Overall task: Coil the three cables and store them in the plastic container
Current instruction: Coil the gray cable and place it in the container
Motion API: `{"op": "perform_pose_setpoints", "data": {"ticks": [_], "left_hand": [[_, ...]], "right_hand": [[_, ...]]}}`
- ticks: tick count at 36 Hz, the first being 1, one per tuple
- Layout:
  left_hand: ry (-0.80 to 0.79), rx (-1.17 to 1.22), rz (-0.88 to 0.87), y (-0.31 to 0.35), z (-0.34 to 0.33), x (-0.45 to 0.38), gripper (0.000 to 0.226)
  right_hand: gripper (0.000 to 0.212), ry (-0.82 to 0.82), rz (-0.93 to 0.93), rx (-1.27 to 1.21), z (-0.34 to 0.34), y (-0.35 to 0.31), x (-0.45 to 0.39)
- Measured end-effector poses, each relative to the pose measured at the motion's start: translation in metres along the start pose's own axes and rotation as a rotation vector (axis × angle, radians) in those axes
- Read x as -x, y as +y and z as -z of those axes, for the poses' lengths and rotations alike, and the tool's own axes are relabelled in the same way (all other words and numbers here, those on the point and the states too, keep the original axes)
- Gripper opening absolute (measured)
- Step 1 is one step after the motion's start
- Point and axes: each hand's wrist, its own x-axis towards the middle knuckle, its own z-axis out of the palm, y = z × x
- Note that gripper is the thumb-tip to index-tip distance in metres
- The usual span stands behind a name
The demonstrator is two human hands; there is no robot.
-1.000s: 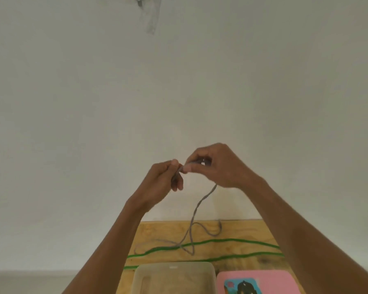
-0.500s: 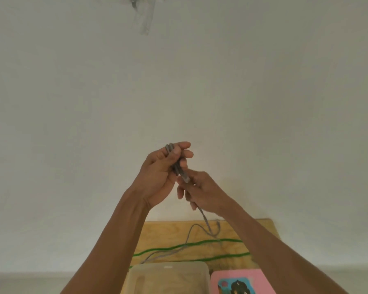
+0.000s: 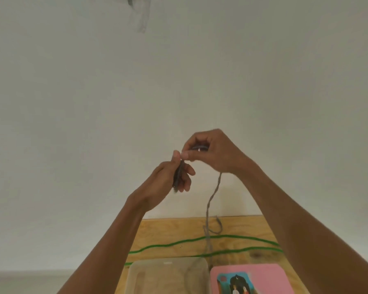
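Left hand (image 3: pixel 168 179) grips grey cable (image 3: pixel 210 200) bundle | right hand (image 3: pixel 210 151) pinches strand | green cable (image 3: pixel 200 240), pink lid (image 3: pixel 263 274) below

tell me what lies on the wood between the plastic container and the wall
In the head view, the green cable runs across the table there in two strands, and the hanging gray cable crosses it.

A: Hands?
B: Left hand (image 3: pixel 168 179) grips folded grey cable (image 3: pixel 210 200); right hand (image 3: pixel 212 152) pinches it above.
A: Desk (image 3: pixel 170 230)?
B: Green cable (image 3: pixel 200 240) crosses it; plastic container (image 3: pixel 168 266) at near edge.
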Motion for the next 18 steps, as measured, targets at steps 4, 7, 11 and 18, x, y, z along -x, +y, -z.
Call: {"op": "perform_pose_setpoints", "data": {"ticks": [4, 7, 11, 18], "left_hand": [[-0.126, 0.439, 0.008, 0.015, -0.014, 0.004, 0.060], [-0.141, 0.562, -0.082, 0.024, -0.019, 0.003, 0.045], [-0.060, 0.604, -0.162, 0.033, -0.010, -0.003, 0.036], [0.185, 0.365, -0.206, 0.029, 0.008, -0.019, 0.030]], "right_hand": [[0.016, 0.096, -0.078, -0.253, 0.002, 0.010, -0.009], [0.013, 0.136, -0.159, -0.417, -0.016, 0.028, -0.001], [0.041, 0.059, -0.261, -0.430, -0.054, 0.033, 0.025], [0.023, -0.049, -0.282, -0.247, -0.075, 0.032, 0.044]]}}
